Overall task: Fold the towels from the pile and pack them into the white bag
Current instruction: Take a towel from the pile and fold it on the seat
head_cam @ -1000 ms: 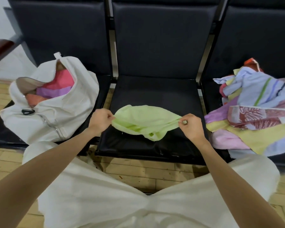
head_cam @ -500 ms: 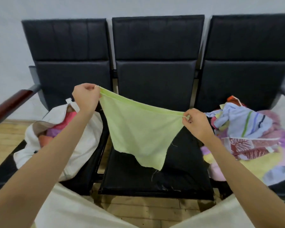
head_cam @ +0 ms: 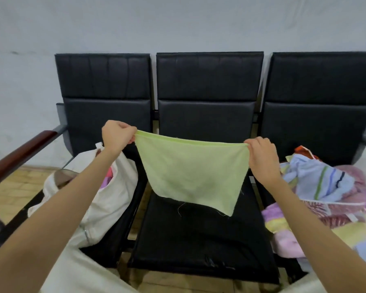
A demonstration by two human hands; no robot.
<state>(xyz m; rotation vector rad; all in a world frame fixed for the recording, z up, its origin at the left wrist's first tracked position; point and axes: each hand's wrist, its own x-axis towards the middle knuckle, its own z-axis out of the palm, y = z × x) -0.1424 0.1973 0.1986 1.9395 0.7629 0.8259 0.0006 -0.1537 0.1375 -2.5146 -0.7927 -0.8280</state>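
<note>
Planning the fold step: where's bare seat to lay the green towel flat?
Free: black middle seat, bordered by white fabric bag left and multicoloured towel pile right, under the light green towel. Both outer seats are crowded.

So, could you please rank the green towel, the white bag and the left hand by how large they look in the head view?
1. white bag and green towel, too alike to rank
2. left hand
</note>
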